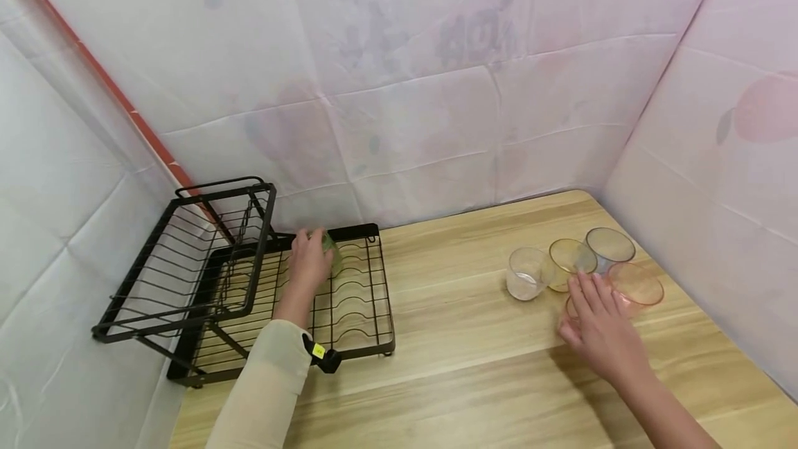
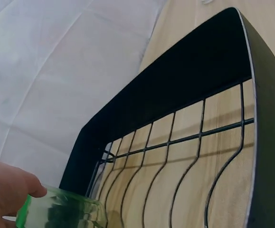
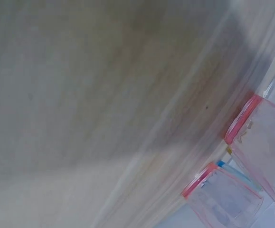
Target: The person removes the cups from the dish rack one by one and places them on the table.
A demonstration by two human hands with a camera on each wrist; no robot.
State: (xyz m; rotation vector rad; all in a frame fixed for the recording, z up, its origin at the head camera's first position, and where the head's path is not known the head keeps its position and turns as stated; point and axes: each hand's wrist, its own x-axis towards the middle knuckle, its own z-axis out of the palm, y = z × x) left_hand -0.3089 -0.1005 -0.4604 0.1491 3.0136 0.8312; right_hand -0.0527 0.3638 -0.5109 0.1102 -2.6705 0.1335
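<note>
My left hand [image 1: 309, 258] grips a green see-through cup [image 1: 334, 258] at the back of the black dish rack's [image 1: 385, 296] lower tier. In the left wrist view the cup [image 2: 66, 209] is tilted beside the curved wires, the thumb against its rim. On the right, my right hand [image 1: 601, 331] reaches over a pinkish cup [image 1: 570, 309], fingers extended and mostly hiding it. Around it stand a pink cup [image 1: 637, 286], a yellow cup [image 1: 570, 262], a blue-grey cup [image 1: 611, 247] and a clear cup [image 1: 525, 276]. The right wrist view shows a fingertip near a pink cup [image 3: 263, 142].
The rack's raised upper tier [image 1: 187, 262] stands on the left, close to the sheet-covered wall. Wooden tabletop [image 1: 449, 324] lies between the rack and the cups. Pale printed sheets [image 1: 405, 89] hang behind and at both sides.
</note>
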